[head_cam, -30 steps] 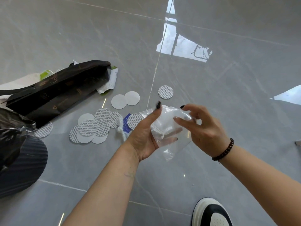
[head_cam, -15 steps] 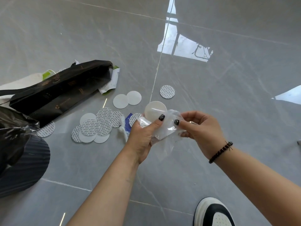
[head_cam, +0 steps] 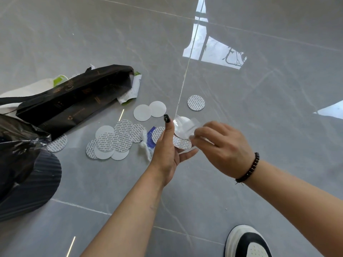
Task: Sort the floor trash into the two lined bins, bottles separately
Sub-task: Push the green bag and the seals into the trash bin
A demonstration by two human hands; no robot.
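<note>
My left hand point(head_cam: 168, 147) and my right hand point(head_cam: 220, 147) both hold a small clear plastic bag point(head_cam: 187, 127) above the grey floor. A white round disc shows inside the bag. My left thumb stands up beside it; my right fingers pinch its right side. Several round white seal discs point(head_cam: 115, 140) lie scattered on the floor to the left, one point(head_cam: 196, 102) apart further back. A twisted bit of white plastic point(head_cam: 145, 148) lies next to a blue scrap point(head_cam: 151, 138). A dark ribbed bin with a black liner point(head_cam: 24, 164) stands at the left edge.
A flat black paper bag point(head_cam: 74, 101) lies on the floor behind the discs, with a white and green wrapper point(head_cam: 132, 89) poking out beside it and a white cloth point(head_cam: 27, 89) under it. My black and white shoe point(head_cam: 246, 242) is at the bottom right.
The bag was spread between both hands, then scrunched up. Both hands have moved slightly further away, and a round disc now shows in the bag.
</note>
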